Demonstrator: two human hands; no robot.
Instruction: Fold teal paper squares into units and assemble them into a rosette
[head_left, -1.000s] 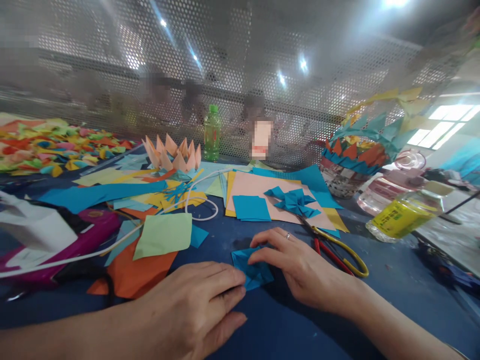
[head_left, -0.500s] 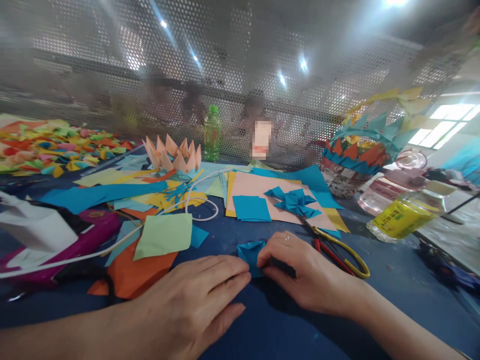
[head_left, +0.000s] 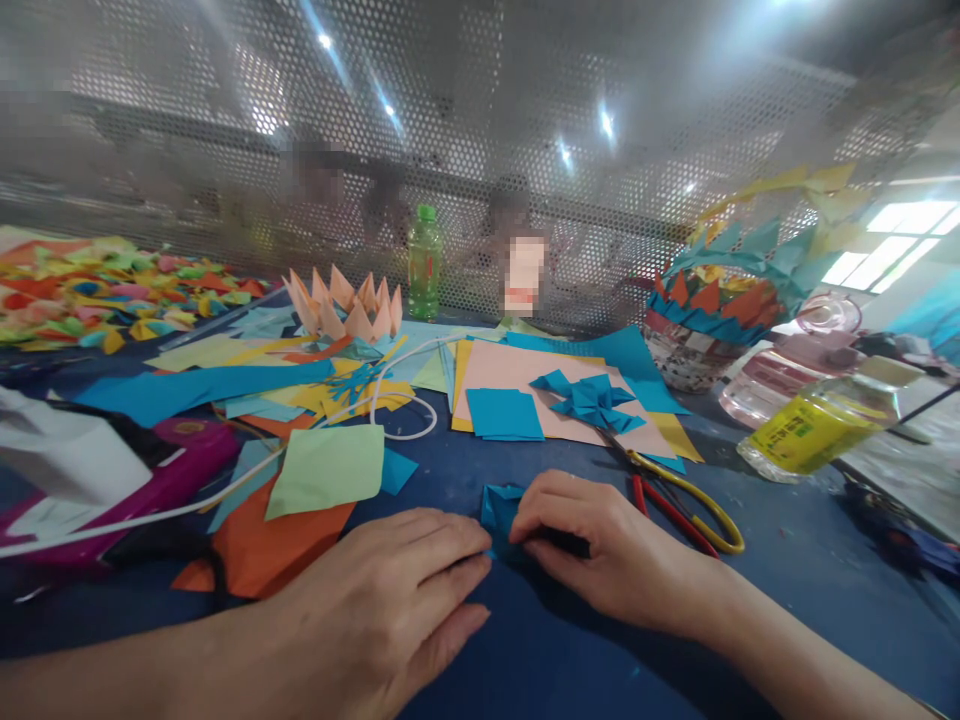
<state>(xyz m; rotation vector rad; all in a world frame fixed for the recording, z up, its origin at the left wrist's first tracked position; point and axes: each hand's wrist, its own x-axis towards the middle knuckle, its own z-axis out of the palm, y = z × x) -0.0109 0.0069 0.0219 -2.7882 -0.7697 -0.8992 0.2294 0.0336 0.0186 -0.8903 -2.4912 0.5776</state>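
A small folded blue paper piece (head_left: 500, 510) rests on the dark blue table between my hands. My right hand (head_left: 600, 545) pinches its right side between thumb and fingers. My left hand (head_left: 390, 595) lies on the table at the left, its fingertips at the paper's lower left edge and its thumb apart from the fingers. Behind them, blue paper squares (head_left: 504, 414) and folded blue paper pieces (head_left: 594, 402) lie on pink sheets (head_left: 487, 368). Scissors with yellow and red handles (head_left: 705, 515) lie just beyond my right hand.
Left are a light green paper (head_left: 327, 470), orange paper (head_left: 277, 545), a purple device (head_left: 187, 450) and a white cable. Farther back stand a peach paper crown (head_left: 349, 310) and green bottle (head_left: 424, 265). A decorated basket (head_left: 686, 350) and yellow-labelled bottle (head_left: 810, 430) are right.
The small blue paper has turned slightly and its left edge has shifted right. My left fingertips have drawn back a little to the left. My right hand has barely moved.
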